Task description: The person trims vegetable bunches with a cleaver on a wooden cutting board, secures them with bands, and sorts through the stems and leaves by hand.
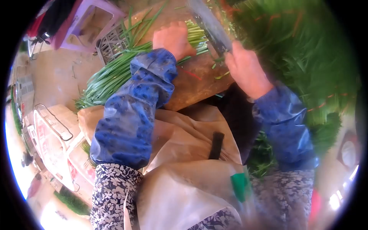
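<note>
Long green garlic chives [111,78] lie in a bundle across a brown wooden board [195,84]. Their pale stem ends point right and their leaves hang over the left side. My left hand [174,40] is closed over the bundle close to those stem ends, pressing it on the board. Just right of the ends is a broad-bladed knife [209,27], slanting up and left, its blade blurred. My right hand [249,71] grips its handle, which the fingers mostly hide. Small cut pieces lie around the blade.
A large heap of greens [299,57] with red ties fills the right side. At the upper left stand a purple plastic stool [71,40] and a grey slotted crate [109,46]. Pale containers with a wire handle [57,124] are at left. A light apron [180,188] covers my lap.
</note>
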Available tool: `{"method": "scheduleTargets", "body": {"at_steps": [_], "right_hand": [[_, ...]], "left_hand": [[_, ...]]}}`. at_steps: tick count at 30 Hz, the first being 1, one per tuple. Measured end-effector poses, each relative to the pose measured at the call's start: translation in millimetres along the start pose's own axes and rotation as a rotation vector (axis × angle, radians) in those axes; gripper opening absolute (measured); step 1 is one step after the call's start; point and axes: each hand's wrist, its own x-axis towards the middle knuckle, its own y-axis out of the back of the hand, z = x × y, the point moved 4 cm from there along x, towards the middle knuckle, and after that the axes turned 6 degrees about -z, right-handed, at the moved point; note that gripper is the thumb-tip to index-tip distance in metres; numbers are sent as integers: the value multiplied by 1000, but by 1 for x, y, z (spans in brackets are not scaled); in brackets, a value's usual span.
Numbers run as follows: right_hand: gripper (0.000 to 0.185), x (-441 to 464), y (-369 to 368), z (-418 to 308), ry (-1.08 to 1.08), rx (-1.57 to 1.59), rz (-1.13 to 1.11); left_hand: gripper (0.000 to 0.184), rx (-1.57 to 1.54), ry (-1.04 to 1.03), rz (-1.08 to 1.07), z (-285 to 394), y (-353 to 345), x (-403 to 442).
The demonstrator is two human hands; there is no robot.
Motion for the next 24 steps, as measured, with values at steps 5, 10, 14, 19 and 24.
{"method": "scheduleTargets", "body": {"at_steps": [5, 10, 14, 19, 24], "right_hand": [[22, 20, 9, 1, -55, 98, -214], [22, 37, 2, 4, -9, 71, -198], [22, 32, 6, -3, -33, 42, -146], [24, 3, 18, -4, -349, 236, -319], [25, -7, 2, 17, -137, 77, -125]], "left_hand": [[61, -15, -51, 31, 0, -5, 0], [62, -21, -100, 71, -7, -12, 8], [60, -124, -125, -6, 2, 14, 2], [58, -18, -156, 27, 23, 17, -11], [57, -31, -115, -53, 39, 24, -19]]}}
